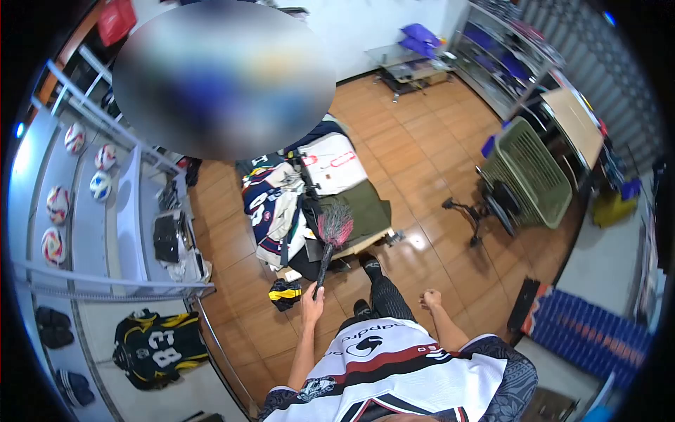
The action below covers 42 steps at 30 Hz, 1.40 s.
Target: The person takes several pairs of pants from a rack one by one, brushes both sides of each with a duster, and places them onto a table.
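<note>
My left hand [312, 304] is wrapped round the dark handle of a feather duster [335, 224]. The duster points away from me, its fluffy pink and grey head over the near edge of a low table piled with clothes. A folded olive garment [362, 211] and a white garment with red print [334, 163] lie on it, beside a heap of jerseys [271, 207]. My right hand [430, 300] hangs by my right side over the floor, fingers curled in, with nothing visible in it. A black and yellow cloth [285, 295] rests on the floor near my left hand.
Balls [58, 204] sit on the grey display shelves [84, 232] at left, above a dark jersey marked 83 [162, 349]. At right stand an office chair [492, 207] with a green basket [532, 172] and a stack of blue boxes [587, 329]. A glass table [408, 67] stands behind.
</note>
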Available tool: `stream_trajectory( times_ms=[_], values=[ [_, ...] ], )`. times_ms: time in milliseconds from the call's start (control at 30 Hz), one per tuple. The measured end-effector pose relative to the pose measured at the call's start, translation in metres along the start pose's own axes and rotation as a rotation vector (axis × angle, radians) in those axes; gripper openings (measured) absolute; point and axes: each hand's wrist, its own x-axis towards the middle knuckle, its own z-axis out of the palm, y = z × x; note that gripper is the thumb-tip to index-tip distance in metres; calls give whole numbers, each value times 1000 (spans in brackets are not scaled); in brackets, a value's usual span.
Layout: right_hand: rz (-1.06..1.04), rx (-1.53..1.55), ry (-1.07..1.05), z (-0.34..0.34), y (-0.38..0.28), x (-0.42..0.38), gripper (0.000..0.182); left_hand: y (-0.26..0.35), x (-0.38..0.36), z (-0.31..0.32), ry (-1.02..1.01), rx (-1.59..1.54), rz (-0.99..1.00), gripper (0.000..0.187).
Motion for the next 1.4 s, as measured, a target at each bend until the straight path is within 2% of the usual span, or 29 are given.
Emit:
stream_trajectory(
  times_ms=[33, 67, 133, 233, 333, 400, 467, 567, 700, 767, 833, 900, 967, 1000, 1033, 1067, 1233, 1400],
  values=[
    [44, 29, 45, -10, 38, -8, 13, 5, -11, -1, -47, 10, -4, 38],
    [125, -62, -21, -24, 72, -14, 13, 12, -20, -1, -96, 21, -4, 38],
    [12, -387, -10, -42, 148, -23, 16, 14, -26, 9, -171, 77, 50, 37],
    [201, -67, 175, -65, 212, -72, 16, 18, -40, 36, -327, 60, 117, 33],
    [340, 488, 308, -81, 276, -102, 17, 36, -53, 69, -520, 75, 188, 27],
    [420, 742, 270, -87, 330, -91, 24, 54, -62, 94, -648, 81, 240, 25],
    [366, 761, 294, -105, 343, -117, 28, 79, -75, 116, -773, 147, 321, 22],
    [353, 916, 375, -130, 376, -136, 25, 98, -88, 167, -933, 256, 446, 21],
    [321, 1068, 489, -190, 438, -163, 25, 137, -129, 231, -1042, 312, 654, 20],
    [367, 1038, 643, -239, 461, -180, 20, 156, -162, 260, -1054, 269, 760, 22],
    [360, 946, 754, -304, 508, -177, 21, 151, -183, 301, -1107, 262, 730, 24],
    [363, 658, 868, -378, 583, -154, 31, 156, -216, 324, -1149, 274, 725, 25],
    [383, 701, 992, -471, 582, -199, 44, 153, -244, 351, -1179, 252, 744, 24],
    [336, 438, 1237, -509, 631, -170, 54, 162, -264, 355, -1240, 274, 658, 25],
    [319, 412, 1244, -557, 642, -184, 55, 165, -279, 367, -1263, 266, 654, 25],
    [292, 491, 1252, -598, 629, -216, 55, 162, -291, 373, -1284, 260, 647, 25],
    [292, 263, 1539, -773, 623, -294, 57, 163, -329, 386, -1318, 353, 655, 23],
    [276, 35, 1517, -881, 612, -330, 58, 174, -336, 380, -1302, 388, 669, 23]
  ],
)
